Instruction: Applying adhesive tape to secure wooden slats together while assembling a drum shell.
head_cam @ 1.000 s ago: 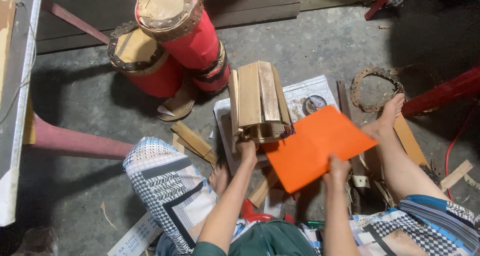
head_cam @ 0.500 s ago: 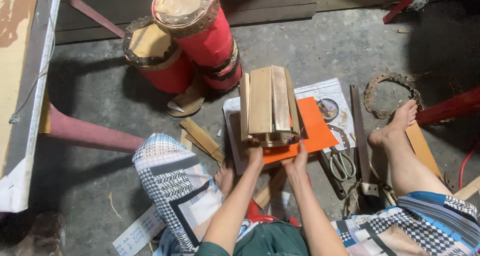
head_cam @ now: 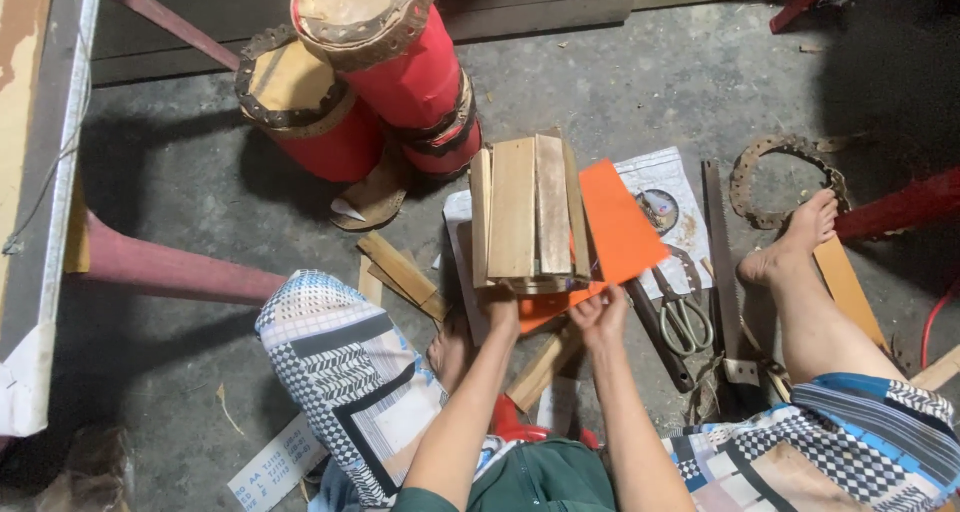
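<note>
1. The left hand [head_cam: 500,307] was clamped on the bottom edge of the wooden frame [head_cam: 528,217], a bundle of upright slats, its fingers curled under the rim and mostly hidden behind the wood.
2. The right hand [head_cam: 600,317] had its fingers pinched shut on the lower corner of the orange sheet [head_cam: 618,222], thumb on top, gripping the sheet where it met the base of the frame.
3. The orange sheet lay tilted against the right side of the frame, touching it, with a strip of orange showing below the slats between the two hands.
4. The frame stood over a newspaper [head_cam: 680,207] spread on the concrete floor [head_cam: 180,192], right in front of the person's knees.
5. Just right of the right hand lay the scissors [head_cam: 683,312] and a long saw [head_cam: 722,262], with a bare foot [head_cam: 790,247] beyond them beside a scalloped ring [head_cam: 785,177].
6. Behind the frame, two red drums [head_cam: 370,72] lay close together, and loose wooden strips [head_cam: 400,267] sat to the left of the left hand.
7. Both forearms reached forward from the lap side by side, wrists nearly touching, knees in patterned cloth spread to either side.
</note>
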